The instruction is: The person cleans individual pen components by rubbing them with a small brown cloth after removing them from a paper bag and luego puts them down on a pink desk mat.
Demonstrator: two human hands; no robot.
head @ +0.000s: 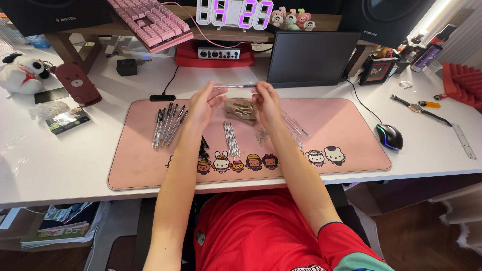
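Item: clear pen barrel [235, 86], held level above the far edge of the pink mat [346, 125], one end pinched in the left hand [203, 104] and the other in the right hand [267, 104]; each grip is narrow, fingertips closed on the barrel. Beneath the hands: a crumpled brown bag [240, 109] lying on the mat. Nearby stock: a row of finished pens [168, 125] to the left, a bundle of thin refills [231, 138] in the middle, a small heap of springs [261, 135] just beside them, and clear tubes [296, 125] to the right. Risk: the barrel is slim and held only at its tips, so a slip would likely drop it onto the bag or among the springs; a sweeping wrist could scatter the springs, which look loose and light. Surroundings on the white bench [75, 160]: a dark screen [309, 57] directly behind the hands, limiting forward reach; a pink keyboard [150, 22]; a digital clock [233, 12]; a mouse [389, 136] off the mat's right edge; a wristwatch [419, 108]; a ruler [464, 141]; a plush panda [22, 73] far left.
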